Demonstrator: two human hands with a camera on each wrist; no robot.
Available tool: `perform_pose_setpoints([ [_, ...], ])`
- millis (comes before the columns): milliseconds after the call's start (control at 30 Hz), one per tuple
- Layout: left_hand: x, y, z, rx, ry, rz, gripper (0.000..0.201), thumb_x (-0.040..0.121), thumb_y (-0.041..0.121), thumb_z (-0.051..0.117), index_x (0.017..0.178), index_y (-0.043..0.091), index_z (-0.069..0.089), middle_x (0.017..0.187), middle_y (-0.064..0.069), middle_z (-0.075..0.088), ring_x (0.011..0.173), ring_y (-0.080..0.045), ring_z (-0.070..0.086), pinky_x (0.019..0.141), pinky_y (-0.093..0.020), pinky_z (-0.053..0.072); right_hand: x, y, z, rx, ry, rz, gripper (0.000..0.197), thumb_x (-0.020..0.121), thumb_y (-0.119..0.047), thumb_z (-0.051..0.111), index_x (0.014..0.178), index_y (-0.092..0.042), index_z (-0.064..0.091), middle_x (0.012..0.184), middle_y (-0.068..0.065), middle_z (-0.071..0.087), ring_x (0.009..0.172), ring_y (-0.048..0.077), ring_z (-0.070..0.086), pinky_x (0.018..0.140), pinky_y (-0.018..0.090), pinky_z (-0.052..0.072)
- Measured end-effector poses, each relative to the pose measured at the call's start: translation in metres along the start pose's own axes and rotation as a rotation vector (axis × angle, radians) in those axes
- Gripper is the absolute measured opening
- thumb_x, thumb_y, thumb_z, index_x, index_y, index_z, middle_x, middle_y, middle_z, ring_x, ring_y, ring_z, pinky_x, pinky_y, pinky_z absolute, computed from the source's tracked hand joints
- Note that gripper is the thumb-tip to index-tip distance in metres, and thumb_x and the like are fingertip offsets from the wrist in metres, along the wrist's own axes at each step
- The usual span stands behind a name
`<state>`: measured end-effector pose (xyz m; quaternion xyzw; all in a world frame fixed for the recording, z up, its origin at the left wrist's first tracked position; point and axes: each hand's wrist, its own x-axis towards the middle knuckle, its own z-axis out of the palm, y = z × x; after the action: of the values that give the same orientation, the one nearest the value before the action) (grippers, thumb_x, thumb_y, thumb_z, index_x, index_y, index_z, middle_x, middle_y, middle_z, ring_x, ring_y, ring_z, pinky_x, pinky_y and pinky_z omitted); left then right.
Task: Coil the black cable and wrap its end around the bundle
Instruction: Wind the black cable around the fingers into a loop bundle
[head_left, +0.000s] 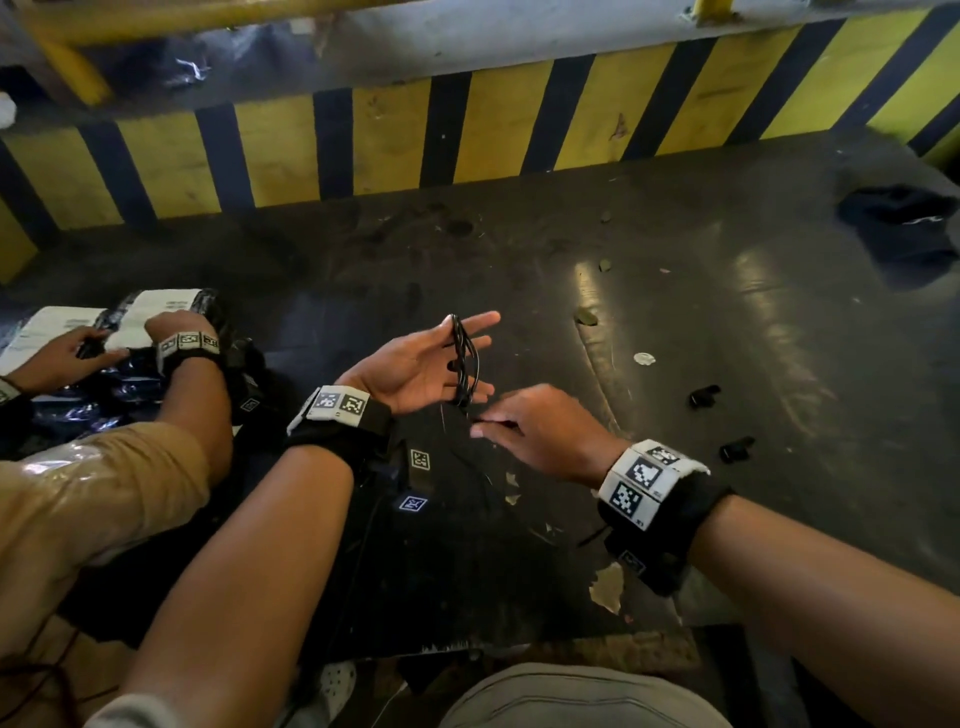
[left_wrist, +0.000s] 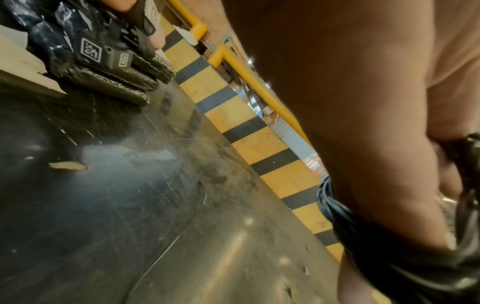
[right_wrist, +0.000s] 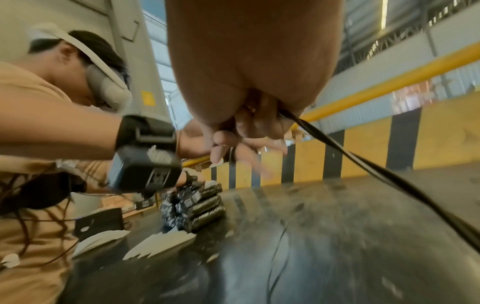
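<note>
Right hand (head_left: 540, 431) nearest, pinching free end of thin black cable (head_left: 464, 364); coil looped upright across spread left hand (head_left: 415, 364) fingers, just beyond.

The dark, scuffed surface (head_left: 519, 260) carries scraps of paper (head_left: 607, 587), two small black pieces (head_left: 704, 396) on the right, and black wrapped packets (right_wrist: 200, 205) stacked at the left.

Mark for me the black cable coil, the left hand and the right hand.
black cable coil (head_left: 462, 358), head view: on the looped strands hanging across the fingers.
left hand (head_left: 415, 366), head view: middle of the upturned palm, fingers straight.
right hand (head_left: 545, 431), head view: back of the hand, fingertips pinching the cable's tail.
</note>
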<state>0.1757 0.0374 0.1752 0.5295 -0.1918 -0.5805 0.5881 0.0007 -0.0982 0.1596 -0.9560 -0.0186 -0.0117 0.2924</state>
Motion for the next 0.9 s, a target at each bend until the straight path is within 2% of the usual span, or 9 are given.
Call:
perform_pose_setpoints([
  [33, 0.000, -0.004, -0.002, -0.010, 0.012, -0.012, 0.049, 0.105, 0.045, 0.034, 0.150, 0.032, 0.047, 0.165, -0.011, 0.023, 0.136, -0.052, 0.045, 0.109, -0.060, 0.043, 0.002, -0.001, -0.010, -0.074, -0.003, 0.004, 0.028, 0.102, -0.042, 0.056, 0.100, -0.023, 0.076, 0.087, -0.009, 0.066, 0.080, 0.012, 0.064, 0.072, 0.032, 0.047],
  [133, 0.000, -0.014, -0.002, -0.013, 0.018, -0.052, 0.050, 0.104, 0.043, 0.037, 0.150, 0.027, 0.048, 0.162, -0.015, 0.030, 0.132, -0.040, 0.054, 0.108, -0.058, 0.044, 0.008, -0.004, -0.043, -0.258, 0.012, -0.025, 0.022, 0.098, -0.046, 0.059, 0.101, -0.032, 0.075, 0.099, -0.008, 0.073, 0.092, 0.017, 0.070, 0.077, 0.035, 0.055],
  [200, 0.000, -0.019, 0.001, 0.004, 0.023, -0.088, 0.053, 0.103, 0.043, 0.039, 0.151, 0.021, 0.046, 0.156, -0.017, 0.040, 0.129, -0.044, 0.053, 0.108, -0.058, 0.044, 0.014, -0.008, -0.062, -0.359, 0.013, -0.070, 0.020, 0.097, -0.047, 0.060, 0.103, -0.036, 0.075, 0.104, -0.007, 0.075, 0.094, 0.018, 0.071, 0.073, 0.031, 0.048],
  [267, 0.001, -0.023, 0.006, 0.020, 0.012, -0.132, 0.053, 0.102, 0.043, 0.041, 0.149, 0.017, 0.046, 0.155, -0.016, 0.038, 0.135, -0.053, 0.044, 0.109, -0.059, 0.043, 0.023, -0.012, -0.077, -0.432, 0.023, -0.109, 0.017, 0.097, -0.044, 0.061, 0.103, -0.037, 0.075, 0.102, -0.009, 0.075, 0.091, 0.017, 0.071, 0.068, 0.029, 0.042],
  [367, 0.000, -0.026, 0.011, 0.023, -0.042, -0.166, 0.046, 0.104, 0.043, 0.041, 0.144, 0.024, 0.056, 0.160, -0.006, 0.034, 0.133, -0.055, 0.047, 0.110, -0.060, 0.042, 0.038, -0.013, -0.094, -0.482, 0.064, -0.101, 0.017, 0.094, -0.039, 0.061, 0.096, -0.038, 0.077, 0.096, -0.012, 0.075, 0.087, 0.019, 0.071, 0.064, 0.028, 0.039],
  [467, -0.003, -0.023, 0.017, 0.018, -0.114, -0.153, 0.046, 0.105, 0.043, 0.036, 0.145, 0.030, 0.056, 0.162, -0.002, 0.032, 0.132, -0.052, 0.050, 0.112, -0.060, 0.038, 0.050, -0.009, -0.102, -0.490, 0.095, -0.087, 0.015, 0.091, -0.044, 0.064, 0.093, -0.039, 0.078, 0.096, -0.012, 0.076, 0.088, 0.019, 0.072, 0.065, 0.028, 0.037],
  [633, -0.011, -0.022, 0.020, -0.012, -0.173, -0.166, 0.047, 0.105, 0.045, 0.035, 0.144, 0.030, 0.056, 0.163, -0.003, 0.032, 0.132, -0.052, 0.050, 0.112, -0.060, 0.039, 0.061, -0.001, -0.103, -0.400, 0.114, -0.072, 0.021, 0.081, -0.058, 0.074, 0.089, -0.039, 0.079, 0.090, -0.015, 0.076, 0.087, 0.014, 0.070, 0.067, 0.028, 0.041],
  [833, -0.020, -0.028, 0.022, -0.037, -0.215, -0.158, 0.053, 0.104, 0.047, 0.036, 0.150, 0.023, 0.048, 0.163, -0.003, 0.035, 0.135, -0.053, 0.046, 0.115, -0.063, 0.033, 0.068, 0.018, -0.101, -0.259, 0.099, -0.061, 0.015, 0.086, -0.051, 0.074, 0.093, -0.040, 0.081, 0.094, -0.018, 0.076, 0.089, 0.007, 0.067, 0.071, 0.032, 0.051],
  [900, -0.022, -0.027, 0.024, -0.032, -0.229, -0.144, 0.054, 0.105, 0.047, 0.033, 0.151, 0.022, 0.048, 0.162, -0.002, 0.039, 0.136, -0.053, 0.045, 0.115, -0.063, 0.033, 0.071, 0.027, -0.096, -0.223, 0.092, -0.052, 0.014, 0.087, -0.051, 0.073, 0.095, -0.041, 0.081, 0.096, -0.018, 0.076, 0.088, 0.006, 0.066, 0.070, 0.030, 0.049],
])
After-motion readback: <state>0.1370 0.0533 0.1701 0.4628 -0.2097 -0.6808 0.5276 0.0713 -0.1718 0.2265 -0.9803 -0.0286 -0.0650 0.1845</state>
